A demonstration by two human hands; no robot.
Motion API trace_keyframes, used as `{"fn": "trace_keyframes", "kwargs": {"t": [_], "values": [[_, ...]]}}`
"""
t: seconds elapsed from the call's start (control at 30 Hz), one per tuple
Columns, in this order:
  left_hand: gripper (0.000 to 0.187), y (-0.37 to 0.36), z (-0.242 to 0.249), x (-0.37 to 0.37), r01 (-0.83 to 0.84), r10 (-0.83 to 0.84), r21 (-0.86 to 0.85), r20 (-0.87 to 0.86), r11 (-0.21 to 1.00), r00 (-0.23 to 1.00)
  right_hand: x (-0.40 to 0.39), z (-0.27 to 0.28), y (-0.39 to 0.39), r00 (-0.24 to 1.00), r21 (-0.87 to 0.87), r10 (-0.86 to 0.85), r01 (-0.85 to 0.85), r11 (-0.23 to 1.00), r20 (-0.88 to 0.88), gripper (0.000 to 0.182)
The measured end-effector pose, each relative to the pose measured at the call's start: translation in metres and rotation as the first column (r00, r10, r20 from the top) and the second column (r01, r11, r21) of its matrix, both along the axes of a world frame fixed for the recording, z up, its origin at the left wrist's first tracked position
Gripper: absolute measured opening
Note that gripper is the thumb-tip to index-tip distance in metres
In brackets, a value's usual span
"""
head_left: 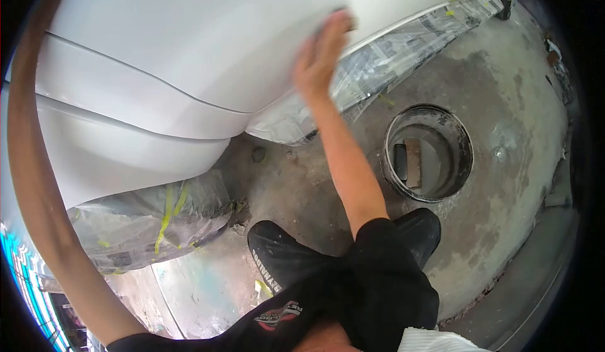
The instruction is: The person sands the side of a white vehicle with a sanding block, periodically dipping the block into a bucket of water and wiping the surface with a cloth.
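Note:
My right hand [322, 55] is against the lower part of a glossy white vehicle panel [208, 43], smeared by motion. A small dark edge shows by its fingertips; whether this is a held pad or only shadow I cannot make out. My left arm [34, 144] reaches up along the left side of the panel, and its hand lies beyond the top edge of the view. Below my right hand, plastic and newsprint masking [378, 68] covers the vehicle's lower edge.
A round bucket [392, 131] stands on the stained concrete floor [504, 182] to the right. In it are a dark block [400, 162] and a brown block [413, 163], with greyish liquid. Plastic sheeting with yellow tape [165, 220] wraps the wheel area at lower left.

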State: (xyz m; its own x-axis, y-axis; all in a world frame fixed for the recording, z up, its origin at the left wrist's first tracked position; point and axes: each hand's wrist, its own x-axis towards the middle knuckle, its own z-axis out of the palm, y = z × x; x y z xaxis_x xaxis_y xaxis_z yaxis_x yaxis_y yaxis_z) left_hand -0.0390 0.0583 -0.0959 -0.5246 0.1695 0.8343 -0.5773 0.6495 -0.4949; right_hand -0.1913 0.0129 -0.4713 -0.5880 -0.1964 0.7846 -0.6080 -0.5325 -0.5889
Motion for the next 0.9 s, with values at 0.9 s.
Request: {"fn": "trace_keyframes", "kwargs": {"t": [0.9], "values": [[0.034,-0.057,0.087,0.026,0.202,0.111,-0.615,0.431,0.762,0.895,-0.096,0.045,-0.019,0.893,-0.022,-0.030,0.044,0.999,0.449,0.065]]}}
